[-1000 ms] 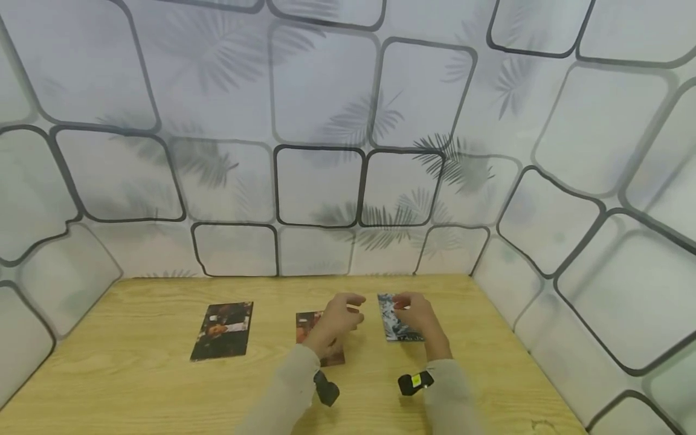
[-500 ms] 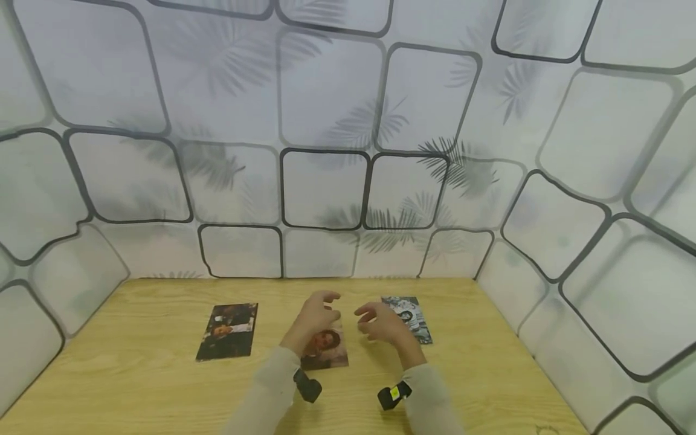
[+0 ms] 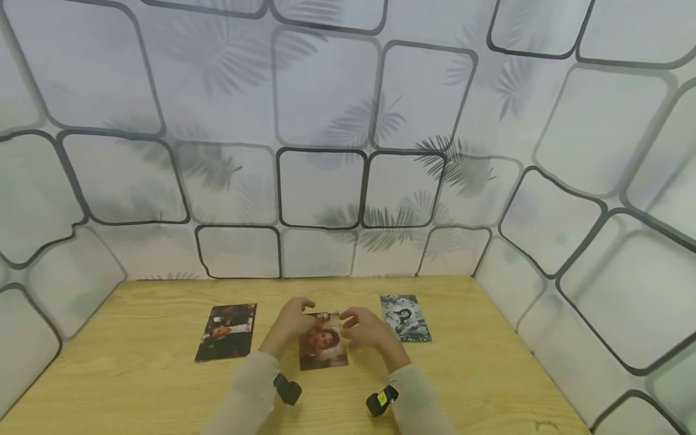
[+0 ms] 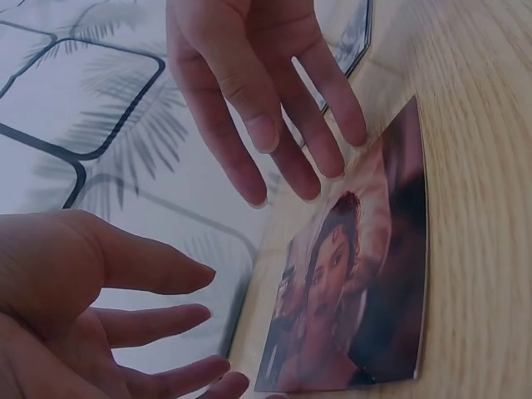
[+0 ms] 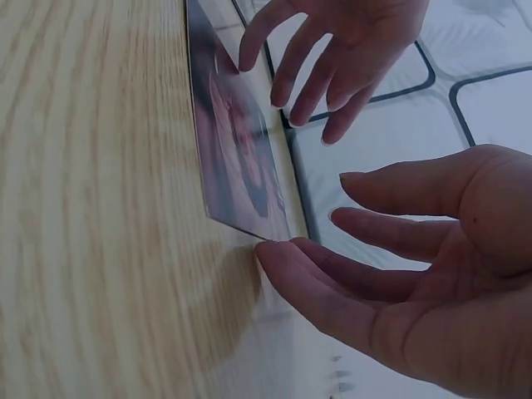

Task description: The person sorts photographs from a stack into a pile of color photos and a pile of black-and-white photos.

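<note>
A reddish photo print (image 3: pixel 324 349) lies on the table between the two hands, also large in the left wrist view as a glossy photo (image 4: pixel 349 283). My left hand (image 3: pixel 293 320) hovers by its upper left edge with fingers spread and slightly bent. On the other side, my right hand (image 3: pixel 365 328) is at its upper right edge. In the right wrist view one fingertip of the right hand (image 5: pixel 416 258) is at a corner of the print; whether it touches cannot be told. Neither hand holds anything.
A dark photo (image 3: pixel 226 331) lies to the left on the wooden table (image 3: pixel 147 368). To the right lies a black-and-white photo (image 3: pixel 405 318). A patterned backdrop (image 3: pixel 321 187) rises behind the table and along both sides. Each wrist wears a small black camera.
Both hands have moved left. The right hand came off the black-and-white photo to the middle print, and the left hand uncovered most of that print. The photos stay in place.
</note>
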Demonstrator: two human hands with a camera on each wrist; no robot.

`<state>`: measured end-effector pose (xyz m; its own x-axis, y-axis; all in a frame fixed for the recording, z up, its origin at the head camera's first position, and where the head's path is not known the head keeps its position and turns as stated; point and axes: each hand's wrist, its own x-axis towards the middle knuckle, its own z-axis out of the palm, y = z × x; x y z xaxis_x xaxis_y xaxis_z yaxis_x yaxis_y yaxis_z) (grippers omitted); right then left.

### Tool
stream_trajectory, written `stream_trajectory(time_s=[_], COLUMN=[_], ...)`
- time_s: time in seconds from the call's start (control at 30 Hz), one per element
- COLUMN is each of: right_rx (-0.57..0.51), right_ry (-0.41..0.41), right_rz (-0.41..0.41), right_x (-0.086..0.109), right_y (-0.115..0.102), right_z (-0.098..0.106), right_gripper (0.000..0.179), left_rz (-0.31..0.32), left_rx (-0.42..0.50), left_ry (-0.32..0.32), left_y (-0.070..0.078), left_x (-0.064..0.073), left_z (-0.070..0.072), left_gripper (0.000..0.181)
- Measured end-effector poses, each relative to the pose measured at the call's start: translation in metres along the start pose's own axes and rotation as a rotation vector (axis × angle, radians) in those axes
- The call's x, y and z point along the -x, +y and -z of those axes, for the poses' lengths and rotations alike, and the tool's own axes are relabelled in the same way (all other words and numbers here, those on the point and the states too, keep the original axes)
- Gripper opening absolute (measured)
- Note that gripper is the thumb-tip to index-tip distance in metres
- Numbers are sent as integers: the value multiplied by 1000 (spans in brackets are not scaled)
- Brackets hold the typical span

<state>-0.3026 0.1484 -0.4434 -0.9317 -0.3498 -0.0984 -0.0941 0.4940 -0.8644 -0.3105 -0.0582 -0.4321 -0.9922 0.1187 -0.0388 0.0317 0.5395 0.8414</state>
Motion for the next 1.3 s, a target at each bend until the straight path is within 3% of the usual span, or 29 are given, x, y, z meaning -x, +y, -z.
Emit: stream_trajectory(time_s=[0.27,0.4,0.77,1.07,1.3], right_rx=[-127,-161,-196,-180,-185], right_ry=[12,16,-4,13,-40], right_rz=[-62,-69,-110,-118,-99], right_x=[0,0,0,1,0], right_y=[-1,-2,-4,-3,-4], right_z=[-8,-7,-9,-10,-15], right_gripper=[45,45,40,38,42], left_rz=[4,-23,-10,-112,-129], left_rx=[-40,-10,75,-42,16], left_ry=[-7,9,-59,-119,-146], left_y=[-6,-15,-25,-30,-34], left_x=[5,5,15,18,19], left_z=[8,8,12,16,21], left_gripper=[57,61,49,61,62])
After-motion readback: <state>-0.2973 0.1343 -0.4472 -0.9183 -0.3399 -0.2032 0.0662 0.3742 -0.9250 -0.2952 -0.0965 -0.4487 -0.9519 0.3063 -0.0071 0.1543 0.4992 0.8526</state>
